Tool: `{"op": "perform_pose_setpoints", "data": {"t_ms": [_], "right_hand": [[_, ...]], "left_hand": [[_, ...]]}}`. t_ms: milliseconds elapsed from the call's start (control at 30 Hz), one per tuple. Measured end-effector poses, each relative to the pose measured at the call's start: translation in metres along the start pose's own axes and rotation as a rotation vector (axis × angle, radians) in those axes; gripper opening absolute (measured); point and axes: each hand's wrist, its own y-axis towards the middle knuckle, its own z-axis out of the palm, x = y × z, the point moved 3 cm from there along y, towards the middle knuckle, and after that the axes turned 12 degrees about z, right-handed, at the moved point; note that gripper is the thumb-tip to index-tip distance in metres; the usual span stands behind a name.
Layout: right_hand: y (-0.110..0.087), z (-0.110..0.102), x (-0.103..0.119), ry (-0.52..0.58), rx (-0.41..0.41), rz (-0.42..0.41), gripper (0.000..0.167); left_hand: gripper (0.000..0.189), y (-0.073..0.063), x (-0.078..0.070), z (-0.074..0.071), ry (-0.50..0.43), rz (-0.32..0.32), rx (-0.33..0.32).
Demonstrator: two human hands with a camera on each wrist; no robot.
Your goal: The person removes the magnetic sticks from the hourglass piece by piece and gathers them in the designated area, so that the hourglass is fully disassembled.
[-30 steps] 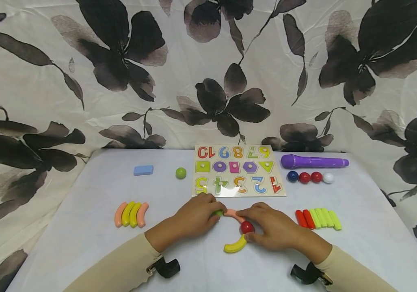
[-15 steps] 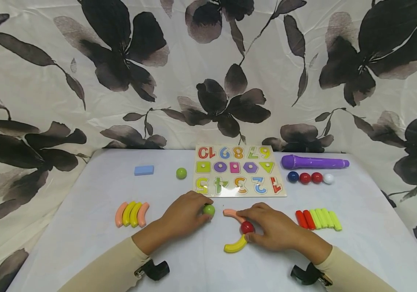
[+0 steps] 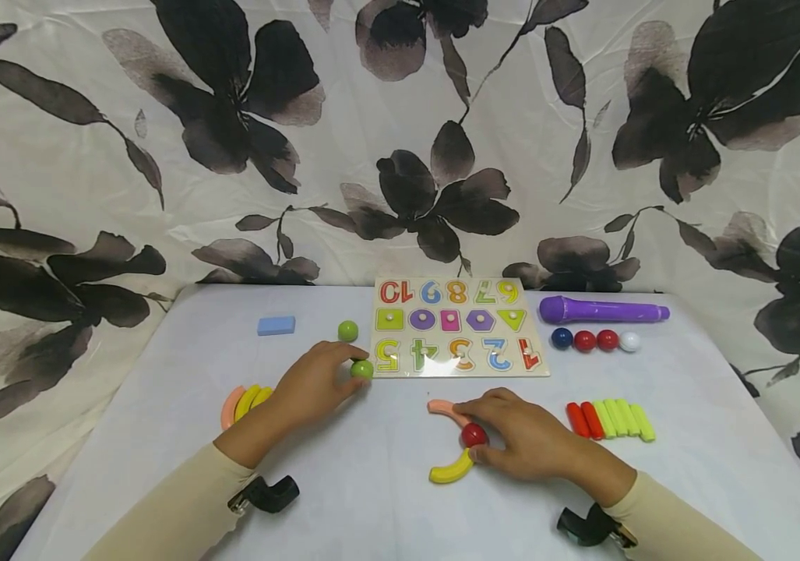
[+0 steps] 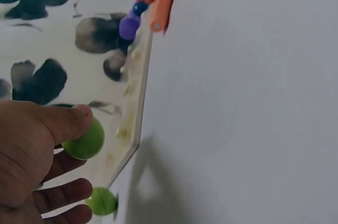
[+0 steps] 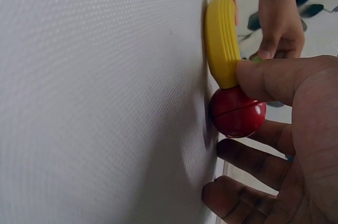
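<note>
The left hand (image 3: 315, 386) pinches a green ball (image 4: 87, 140) between thumb and fingers, at the near left corner of the number board. Another green ball (image 3: 347, 331) lies just beyond it. At the table's middle, the right hand (image 3: 522, 432) holds a joined set of toy pieces: its thumb presses a yellow curved stick (image 5: 222, 39), while its index finger is at an orange curved stick (image 3: 444, 407). Both sticks meet a red ball (image 5: 237, 113) in the crook of that hand. A round metallic dot shows in the orange stick's free end in the left wrist view.
The number board (image 3: 459, 371) lies at the back. Right of it are a purple microphone-shaped toy (image 3: 603, 311) and a row of balls (image 3: 607, 340). Short red and green sticks (image 3: 610, 421) lie right; curved sticks (image 3: 234, 405), partly behind the left arm, and a blue block (image 3: 276, 326) lie left.
Holding the green ball, the left hand has drawn it off the orange stick's end and carried it left and back to the board's corner. The right hand has stayed in place.
</note>
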Motion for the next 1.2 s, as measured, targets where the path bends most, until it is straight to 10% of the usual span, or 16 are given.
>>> {"op": "perform_pose_setpoints", "data": {"t_ms": [633,1200], "right_hand": [[0.000,0.001,-0.002,0.006,0.001,0.012,0.060],[0.000,0.000,-0.001,0.017,0.006,0.028,0.061]], "left_hand": [[0.043,0.006,0.066,-0.023,-0.129,-0.188,-0.043],[0.040,0.024,0.084,-0.017,-0.124,-0.205,-0.040]]}}
